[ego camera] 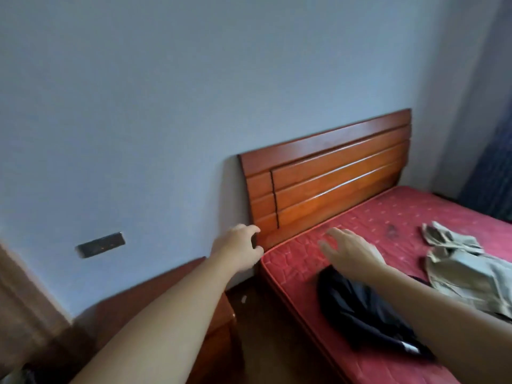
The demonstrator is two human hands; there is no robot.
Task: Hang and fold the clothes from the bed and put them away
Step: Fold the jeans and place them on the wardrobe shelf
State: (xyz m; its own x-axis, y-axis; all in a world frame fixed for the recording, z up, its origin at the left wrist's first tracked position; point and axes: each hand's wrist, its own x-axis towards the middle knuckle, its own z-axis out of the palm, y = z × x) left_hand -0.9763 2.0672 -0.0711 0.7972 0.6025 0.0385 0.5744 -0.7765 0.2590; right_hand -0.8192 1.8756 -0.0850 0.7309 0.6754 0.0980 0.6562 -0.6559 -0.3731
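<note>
Bedroom | red mattress point(302, 261) | wooden headboard point(332, 184) | blue wall point(166, 106)

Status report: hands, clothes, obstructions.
Left hand and right hand open, holding nothing. Black garment and beige garment lie unfolded on mattress. Nothing blocking.

— How is the left arm held?
— It is stretched forward, bare to the wrist, and the left hand point(240, 246) is loosely curled with nothing gripped; thumb and forefinger are bent toward each other.

— And the right?
— The right forearm is extended from the lower right corner. The right hand point(349, 252) is held palm down, fingers spread and relaxed, slightly blurred, nothing held.
</note>
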